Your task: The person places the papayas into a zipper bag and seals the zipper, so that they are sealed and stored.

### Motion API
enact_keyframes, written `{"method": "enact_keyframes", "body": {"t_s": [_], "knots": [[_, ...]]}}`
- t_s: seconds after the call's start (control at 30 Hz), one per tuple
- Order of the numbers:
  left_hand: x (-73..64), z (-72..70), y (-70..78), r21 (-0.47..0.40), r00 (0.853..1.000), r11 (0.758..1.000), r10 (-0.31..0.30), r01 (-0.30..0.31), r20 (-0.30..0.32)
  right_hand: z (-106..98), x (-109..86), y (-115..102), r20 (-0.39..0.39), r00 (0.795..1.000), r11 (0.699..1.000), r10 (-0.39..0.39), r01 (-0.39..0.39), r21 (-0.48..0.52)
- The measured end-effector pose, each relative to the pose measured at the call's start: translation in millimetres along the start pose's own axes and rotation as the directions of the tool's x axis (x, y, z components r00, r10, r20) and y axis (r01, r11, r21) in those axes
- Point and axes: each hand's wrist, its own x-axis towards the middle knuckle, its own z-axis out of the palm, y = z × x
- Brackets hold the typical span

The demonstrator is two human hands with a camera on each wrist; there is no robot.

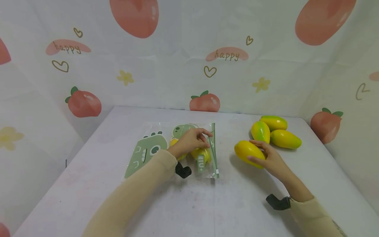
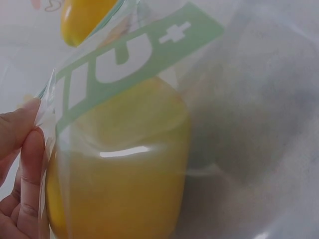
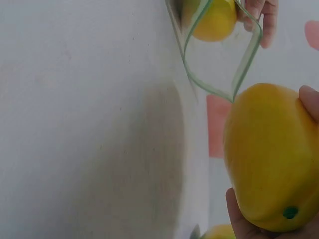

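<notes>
My right hand (image 1: 271, 160) grips a yellow mango (image 1: 248, 153) above the table, thumb on one side and fingers on the other. In the right wrist view the mango (image 3: 271, 154) shows a small green stem spot. To its left lies a clear zip bag (image 1: 214, 171) with green cartoon prints and a white slider. My left hand (image 1: 191, 140) pinches the bag's edge near its mouth, thumb against finger (image 2: 33, 154). The green-rimmed mouth (image 3: 249, 55) gapes apart in the right wrist view. Inside the bag are yellow mangoes, one (image 2: 124, 174) showing closely through the film.
Behind my right hand lie three more yellow-green mangoes, one at the back (image 1: 273, 123), one on the left (image 1: 260, 132) and one on the right (image 1: 285, 139). The white table (image 1: 189, 207) meets a fruit-printed cloth backdrop (image 1: 165, 75) behind and at both sides.
</notes>
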Motion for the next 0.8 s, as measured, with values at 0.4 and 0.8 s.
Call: {"method": "enact_keyframes", "body": {"t_s": [0.4,0.8], "knots": [[0.7,1.2,-1.0,0.013,1.0,1.0,-0.008,0.008,0.004,25,13.4,-16,0.071,0.997,0.998,0.04,-0.044,0.048],[-0.1,1.2,0.0,0.018,1.0,1.0,-0.007,0.007,0.0,49,32.9,-24,0.097,0.995,0.999,-0.034,0.029,0.046]]}}
